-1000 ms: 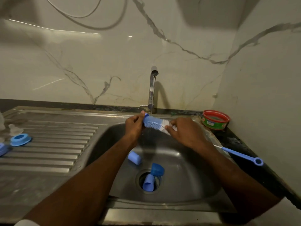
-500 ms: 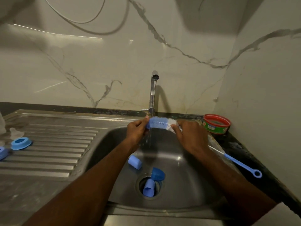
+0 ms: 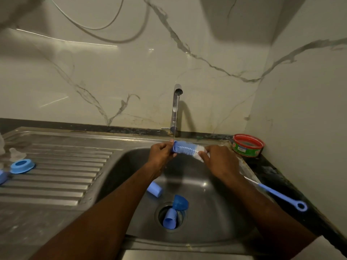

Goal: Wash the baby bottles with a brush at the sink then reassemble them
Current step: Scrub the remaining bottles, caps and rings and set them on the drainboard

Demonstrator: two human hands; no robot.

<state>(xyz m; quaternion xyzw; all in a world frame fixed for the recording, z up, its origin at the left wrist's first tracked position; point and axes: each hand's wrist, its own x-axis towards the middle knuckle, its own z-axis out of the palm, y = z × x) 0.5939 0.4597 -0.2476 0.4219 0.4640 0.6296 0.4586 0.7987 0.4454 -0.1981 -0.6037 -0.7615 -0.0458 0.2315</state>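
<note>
Brush point(image 3: 185, 149) head, blue bristles with a white stretch toward the right, lies across the two hands above the back of the sink point(image 3: 216, 218), under a thin stream of water from the tap point(image 3: 176, 107). The left hand point(image 3: 161, 154) pinches the blue tip of the head with curled fingers. The right hand point(image 3: 219, 162) is clamped round the white end, and the long blue handle point(image 3: 277, 195) sticks out past the wrist toward the right, ending in a ring. Down in the basin lie three blue bottle parts: a pale cap point(image 3: 155, 189) near the left forearm, a darker cap point(image 3: 179, 202) at the drain's edge, and another pale piece point(image 3: 170, 220) in the drain opening. On the ribbed drainboard at the left sit a blue collar ring point(image 3: 22, 166) and a clear teat point(image 3: 14, 153) behind it. A red-rimmed tub point(image 3: 247, 145) stands on the bench by the corner.
</note>
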